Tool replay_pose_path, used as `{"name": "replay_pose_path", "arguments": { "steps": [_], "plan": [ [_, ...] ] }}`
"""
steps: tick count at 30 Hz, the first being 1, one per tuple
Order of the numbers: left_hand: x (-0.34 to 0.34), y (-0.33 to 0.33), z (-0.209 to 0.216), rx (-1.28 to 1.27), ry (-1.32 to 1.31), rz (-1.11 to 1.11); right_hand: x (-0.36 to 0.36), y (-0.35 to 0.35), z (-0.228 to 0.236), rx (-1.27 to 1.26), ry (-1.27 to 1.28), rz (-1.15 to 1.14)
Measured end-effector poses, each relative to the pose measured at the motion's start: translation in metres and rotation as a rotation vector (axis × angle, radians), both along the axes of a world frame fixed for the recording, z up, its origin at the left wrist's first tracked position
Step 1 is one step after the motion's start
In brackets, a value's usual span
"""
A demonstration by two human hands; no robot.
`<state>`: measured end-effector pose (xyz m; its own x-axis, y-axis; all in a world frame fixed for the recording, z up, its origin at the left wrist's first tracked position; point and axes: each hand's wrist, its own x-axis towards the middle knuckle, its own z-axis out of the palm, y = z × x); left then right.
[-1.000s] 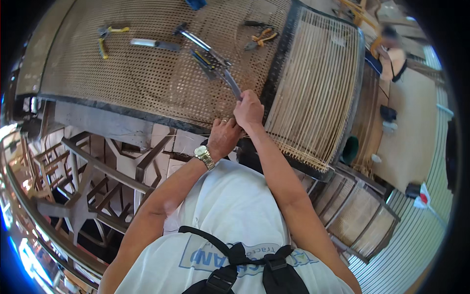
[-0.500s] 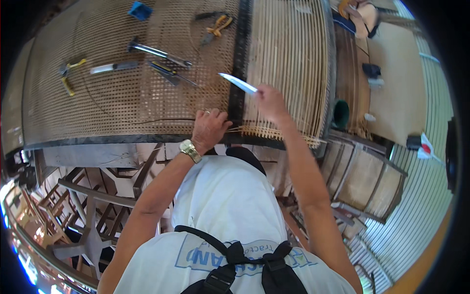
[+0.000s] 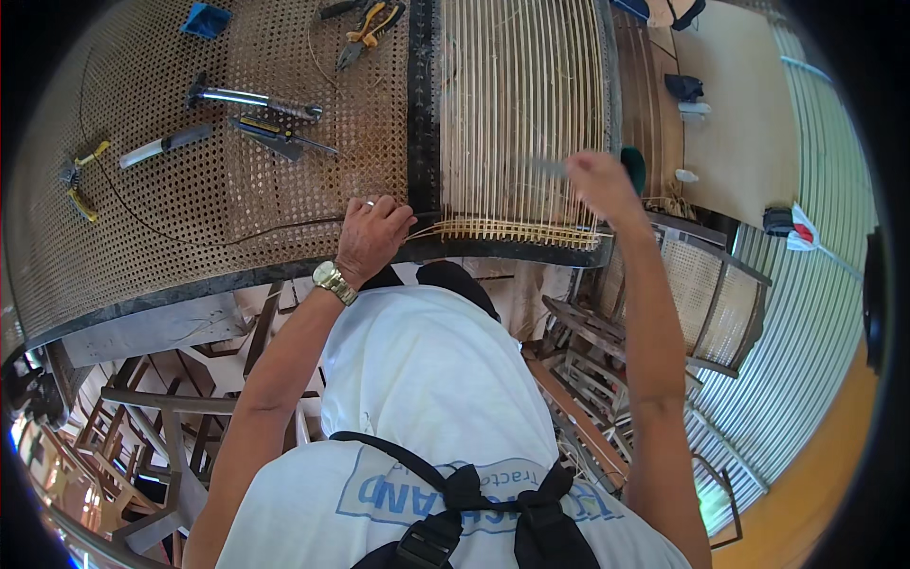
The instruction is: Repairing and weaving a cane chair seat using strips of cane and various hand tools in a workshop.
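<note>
Head camera: a broad woven cane sheet (image 3: 180, 223) fills the left, edged in black along its near side and carrying tools. Leftmost on it lie yellow-handled pliers (image 3: 82, 180), handles spread, then a slim tool (image 3: 166, 145) with one white end and one dark. Next come a blue piece (image 3: 205, 20) near the far side, a hammer (image 3: 239, 96) with a shiny shaft, and a yellow-and-black screwdriver (image 3: 270, 129). Orange-and-black pliers (image 3: 365, 36) rest farther back. The left hand (image 3: 374, 235), a watch (image 3: 335, 282) on its wrist, lies over the sheet's near edge, fingers slightly bent; whether they pinch the thin pale strips (image 3: 431, 230) just beside them, I cannot tell. A black band (image 3: 423, 123) divides the sheet from long parallel cane strands (image 3: 521, 104), interlaced along their near end. Above these strands, the right hand (image 3: 605, 187) has its fingers clenched around a knife (image 3: 546, 167), its blurred blade pointing left. Beyond stand a dark green container (image 3: 633, 169), partly hidden, and a framed cane panel (image 3: 697, 284).
</note>
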<state>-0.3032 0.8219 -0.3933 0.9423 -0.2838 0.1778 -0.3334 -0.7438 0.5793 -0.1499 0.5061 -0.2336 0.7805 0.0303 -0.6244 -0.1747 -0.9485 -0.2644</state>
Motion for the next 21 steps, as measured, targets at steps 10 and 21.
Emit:
{"name": "replay_pose_path", "arguments": {
  "steps": [10,21],
  "plan": [
    [-0.008,0.011,-0.005,-0.013,-0.014,-0.039,-0.021,0.029,0.004,0.004,-0.379,-0.150],
    [-0.011,0.011,-0.001,-0.046,0.021,-0.018,-0.025,0.063,-0.016,0.067,-0.279,-0.247]
  ]
}}
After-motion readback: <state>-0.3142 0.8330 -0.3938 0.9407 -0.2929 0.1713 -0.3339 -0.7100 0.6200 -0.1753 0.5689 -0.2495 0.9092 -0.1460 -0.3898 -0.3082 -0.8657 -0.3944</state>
